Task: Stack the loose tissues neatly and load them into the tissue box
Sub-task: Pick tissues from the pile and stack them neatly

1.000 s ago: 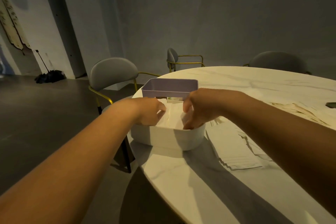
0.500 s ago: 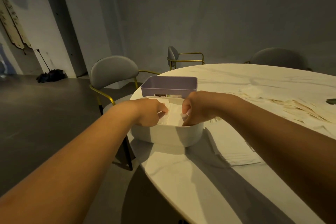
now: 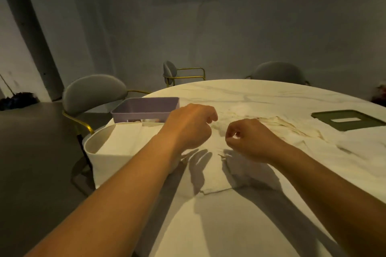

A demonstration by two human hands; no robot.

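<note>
Both hands (image 3: 189, 129) seemingly empty above tissues (image 3: 215, 175)

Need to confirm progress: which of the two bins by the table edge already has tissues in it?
The white box, nearest the camera under the left forearm; a stack of tissues lies inside. The purple bin behind it shows no tissues.
</note>
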